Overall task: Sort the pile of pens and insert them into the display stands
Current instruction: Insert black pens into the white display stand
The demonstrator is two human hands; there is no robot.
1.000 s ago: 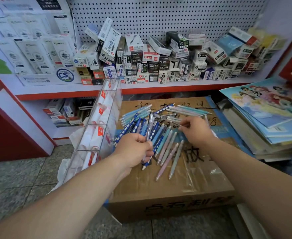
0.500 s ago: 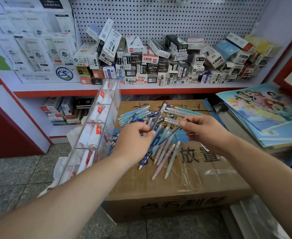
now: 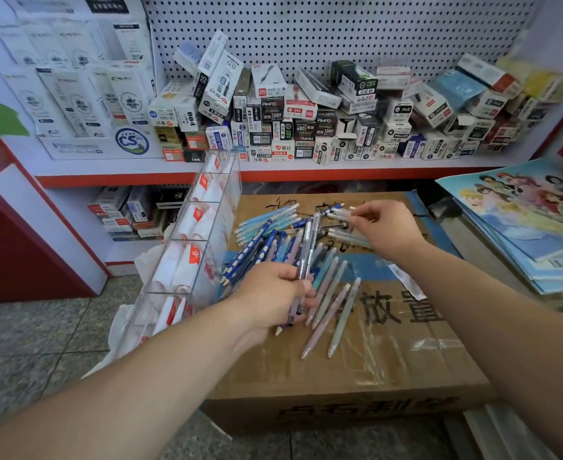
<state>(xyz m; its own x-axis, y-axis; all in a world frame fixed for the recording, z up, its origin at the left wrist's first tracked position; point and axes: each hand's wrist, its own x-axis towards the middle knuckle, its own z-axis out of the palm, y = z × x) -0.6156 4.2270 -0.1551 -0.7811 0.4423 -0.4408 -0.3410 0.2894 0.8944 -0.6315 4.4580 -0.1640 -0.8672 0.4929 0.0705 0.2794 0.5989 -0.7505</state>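
The big cardboard box (image 3: pixel 389 360) serves as the table here, and everything hangs off it. The clear display stand (image 3: pixel 187 260) leans against the box's left side, its compartments running from the near corner up toward the far one. The pile of pens (image 3: pixel 267 240) is spread over the far left part of the box top, with a few pastel pens (image 3: pixel 333 303) fanned out toward the middle. The left hand (image 3: pixel 273 297) sits over the box's left edge, its grip clamped round a small bundle of clear-barrelled pens (image 3: pixel 306 257) whose long axis runs from near to far. The right hand (image 3: pixel 386 227) is over the far middle of the box, fingertips seemingly pinched on the end of a loose clear pen (image 3: pixel 338 212) that lies crosswise, pointing toward the box's left side. So that pen sits just beyond the tip of the bundle and at an angle to it. I'd say it needs swinging round to line up before it joins the rest. The left hand is plainly the one nearer the stand.
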